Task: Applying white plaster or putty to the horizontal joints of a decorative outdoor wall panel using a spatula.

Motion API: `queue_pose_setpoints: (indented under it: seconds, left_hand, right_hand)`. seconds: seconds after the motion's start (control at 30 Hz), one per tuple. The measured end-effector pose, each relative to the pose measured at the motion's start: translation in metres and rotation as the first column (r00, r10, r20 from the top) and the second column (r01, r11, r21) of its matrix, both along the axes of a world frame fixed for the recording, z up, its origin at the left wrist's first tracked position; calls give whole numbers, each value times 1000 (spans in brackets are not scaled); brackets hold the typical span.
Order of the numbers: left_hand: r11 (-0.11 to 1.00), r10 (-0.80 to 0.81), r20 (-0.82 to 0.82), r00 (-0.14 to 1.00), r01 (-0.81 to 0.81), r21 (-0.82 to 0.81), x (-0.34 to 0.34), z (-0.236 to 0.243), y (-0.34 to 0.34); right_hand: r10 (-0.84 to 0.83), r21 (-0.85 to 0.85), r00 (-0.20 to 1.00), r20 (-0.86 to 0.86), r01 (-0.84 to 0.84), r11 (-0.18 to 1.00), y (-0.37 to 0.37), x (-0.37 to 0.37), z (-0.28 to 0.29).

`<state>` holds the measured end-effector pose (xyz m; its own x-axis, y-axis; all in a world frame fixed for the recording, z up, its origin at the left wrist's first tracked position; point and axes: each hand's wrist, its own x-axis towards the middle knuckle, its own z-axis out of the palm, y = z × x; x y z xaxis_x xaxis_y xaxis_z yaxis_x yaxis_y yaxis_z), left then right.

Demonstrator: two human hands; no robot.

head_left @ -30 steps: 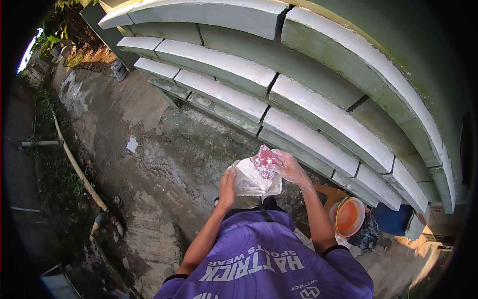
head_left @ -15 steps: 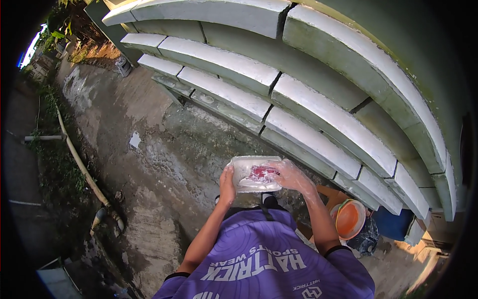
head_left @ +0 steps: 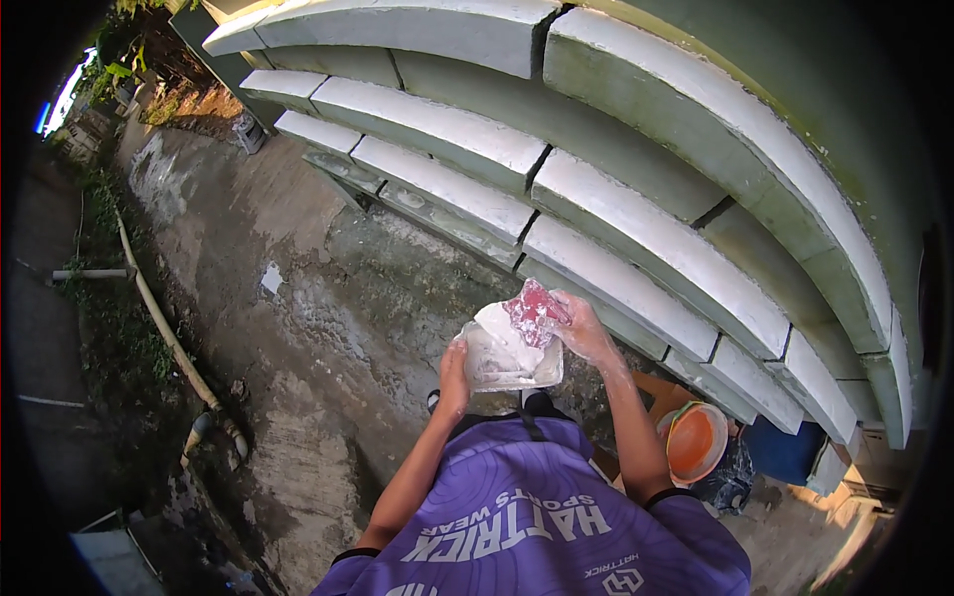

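Half a second ago the red, paste-smeared piece lies low inside the shallow rectangular tray; now it is up at the tray's far right corner, tilted, with its broad face turned toward the view. Beside it, on its left, a smooth white mass shows at the far edge, where the previous frame has only the tray's rim; whether this is paste alone or paste over a blade, I cannot tell. More of the tray's inside is bared on the near side, streaked with white. The right hand has moved up with the red piece and grips its right side, fingers closed around it and coated in white. The left hand stays where it was, clasping the tray's left side, its thumb side near the rim; the fingers beneath are hidden. Between the two hands, the tray sits in front of the purple shirt, above the concrete ground. Ahead and to the right, the stepped ledges with white tops keep nearly the same place in view. Near the right forearm, the orange bucket remains beside the blue container.
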<state>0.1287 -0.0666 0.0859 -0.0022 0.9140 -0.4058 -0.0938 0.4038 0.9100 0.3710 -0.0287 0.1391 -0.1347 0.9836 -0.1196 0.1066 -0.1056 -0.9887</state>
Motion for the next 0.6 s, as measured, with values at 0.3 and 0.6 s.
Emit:
queue_pose_setpoints:
  seconds: [0.3,0.6]
  left_hand:
    - [994,107,101,989,-105,-21,-9,-43,-13]
    - [991,131,117,984,-127,-40,-41,-51,-28]
  right_hand:
    - [-352,-299,625,-697,194,934,-39,28,-67]
    - [-593,-602,-273,-757,643,473,-98,140,-203]
